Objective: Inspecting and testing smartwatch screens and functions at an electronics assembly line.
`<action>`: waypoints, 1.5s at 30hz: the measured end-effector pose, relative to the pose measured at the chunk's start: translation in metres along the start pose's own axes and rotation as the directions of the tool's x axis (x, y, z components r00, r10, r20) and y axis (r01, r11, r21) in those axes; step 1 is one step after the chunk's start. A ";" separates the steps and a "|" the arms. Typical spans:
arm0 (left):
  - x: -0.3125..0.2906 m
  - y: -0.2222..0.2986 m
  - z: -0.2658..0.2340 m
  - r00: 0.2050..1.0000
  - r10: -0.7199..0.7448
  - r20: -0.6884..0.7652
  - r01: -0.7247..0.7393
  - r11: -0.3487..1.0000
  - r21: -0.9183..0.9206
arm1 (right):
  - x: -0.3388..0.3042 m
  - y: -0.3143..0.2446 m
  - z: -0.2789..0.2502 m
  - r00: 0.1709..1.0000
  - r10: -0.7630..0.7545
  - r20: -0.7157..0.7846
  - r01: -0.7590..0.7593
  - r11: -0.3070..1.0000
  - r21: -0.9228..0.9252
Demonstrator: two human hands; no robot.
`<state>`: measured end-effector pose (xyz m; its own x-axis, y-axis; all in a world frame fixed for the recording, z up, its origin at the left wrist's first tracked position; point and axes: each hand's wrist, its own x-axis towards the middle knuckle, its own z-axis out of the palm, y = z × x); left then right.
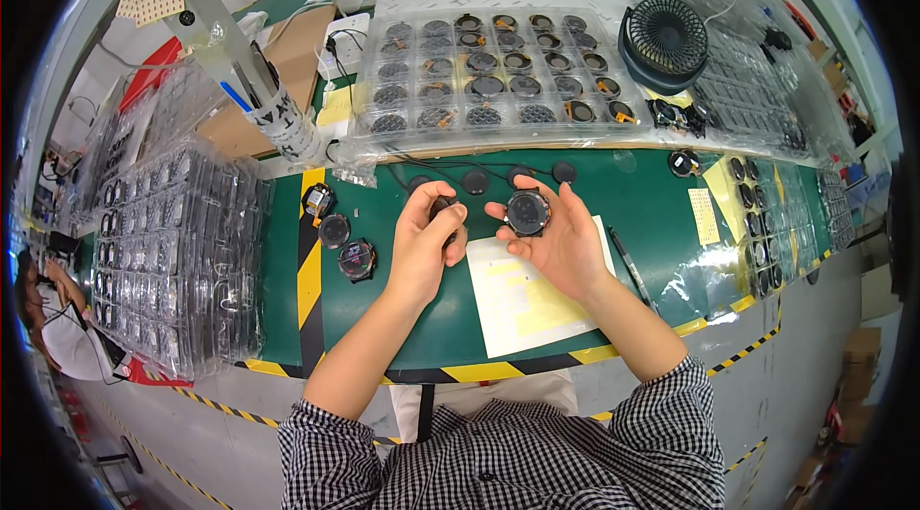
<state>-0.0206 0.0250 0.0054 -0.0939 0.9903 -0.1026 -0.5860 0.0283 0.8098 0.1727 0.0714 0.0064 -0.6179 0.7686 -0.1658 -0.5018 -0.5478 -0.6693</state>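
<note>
My right hand [567, 240] is turned palm up, its fingers curled around a round black watch head [528, 212] with a dark face. Just left of it, my left hand [422, 240] is closed on a dark watch part [443, 207], mostly covered by the fingers and thumb. The two hands are apart, above the green mat [402, 328]. Beneath my right hand lies a sheet of paper [503, 309] with yellow areas. Left of my left hand are a watch with a lit face [357, 260], a round dark disc [334, 231] and an opened watch body [317, 200].
Clear trays of round watch parts [479, 114] fill the back. Stacked trays [177, 261] stand at the left. A black fan [665, 42] sits back right, and a pen [629, 266] lies right of the paper. Cabled black discs [475, 181] lie behind my hands.
</note>
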 end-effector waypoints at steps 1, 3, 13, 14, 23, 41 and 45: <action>0.000 0.000 0.001 1.000 0.002 -0.006 -0.002 1.000 -0.014 | 0.000 0.000 0.000 1.000 0.000 0.000 0.000 1.000 0.000; 0.000 -0.001 0.000 1.000 0.004 -0.007 -0.004 1.000 -0.001 | 0.000 0.000 0.000 1.000 -0.007 0.017 0.007 1.000 -0.011; -0.006 -0.009 0.006 0.997 -0.063 0.038 0.061 0.997 0.047 | -0.003 0.009 0.008 0.897 -0.436 0.070 0.408 0.760 -0.506; -0.006 -0.013 0.004 0.992 -0.085 0.095 0.074 0.991 0.116 | -0.002 0.011 0.004 0.854 -0.484 0.193 0.480 0.588 -0.650; -0.014 -0.034 0.007 0.976 -0.019 0.218 -0.065 0.926 0.372 | -0.005 0.009 0.012 0.874 -0.306 0.378 0.409 0.042 -0.911; -0.083 0.073 -0.087 0.968 0.207 0.144 -0.132 -0.069 0.989 | -0.027 -0.013 0.030 0.935 -0.048 0.352 0.335 -0.207 -0.919; -0.081 0.061 -0.105 0.945 0.277 0.177 -0.176 -0.028 0.984 | -0.029 -0.009 0.049 0.890 -0.104 0.444 0.411 -0.237 -0.880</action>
<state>-0.1332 -0.0680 0.0028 -0.1085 0.9673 0.2294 0.8251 -0.0411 0.5634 0.1661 0.0380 0.0528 -0.7664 0.5944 0.2435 0.3975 0.7366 -0.5471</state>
